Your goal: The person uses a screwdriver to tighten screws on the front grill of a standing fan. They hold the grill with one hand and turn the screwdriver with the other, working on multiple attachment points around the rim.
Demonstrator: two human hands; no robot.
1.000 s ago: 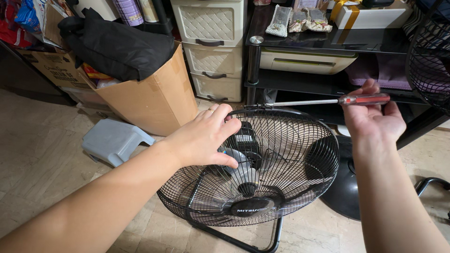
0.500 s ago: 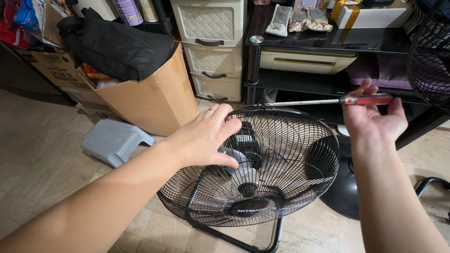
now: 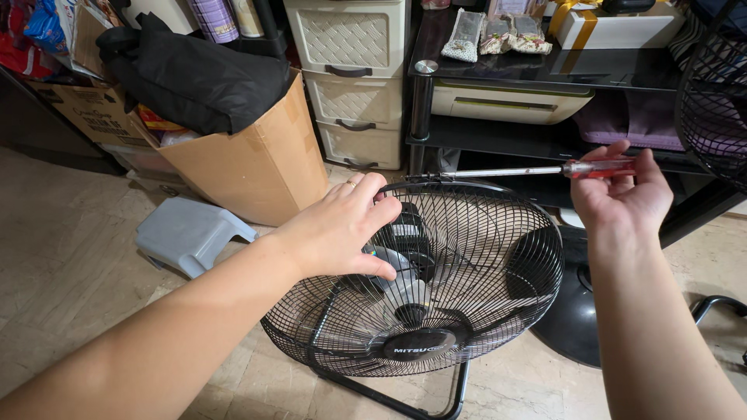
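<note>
the left hand (image 3: pixel 342 229) lies spread over the upper rim of the black floor fan (image 3: pixel 436 311), fingers open and flat on the wire grille (image 3: pixel 482 257), pressing more than gripping. the right hand (image 3: pixel 622 198) is curled lightly round the red handle of a screwdriver (image 3: pixel 545 169), whose long metal shaft runs level to the left, its tip at the top edge of the grille, just beside the left fingertips.

the fan stands tilted back on its tube stand (image 3: pixel 389 393) on the tiled floor (image 3: pixel 70 272), in front of the dark shelf unit (image 3: pixel 545 74).

what could go wrong, to my eye: the tip sits so near the left fingers that a slip off the rim would likely jab them. the loose hold on the handle could let the tool roll. leaning on the grille could rock the fan on its stand.

counted: one fan here, part of a second grille (image 3: pixel 712 109) at the right edge, one screwdriver, three drawers (image 3: pixel 354 78), one cardboard box (image 3: pixel 249 159), one grey step stool (image 3: pixel 191 233).
</note>
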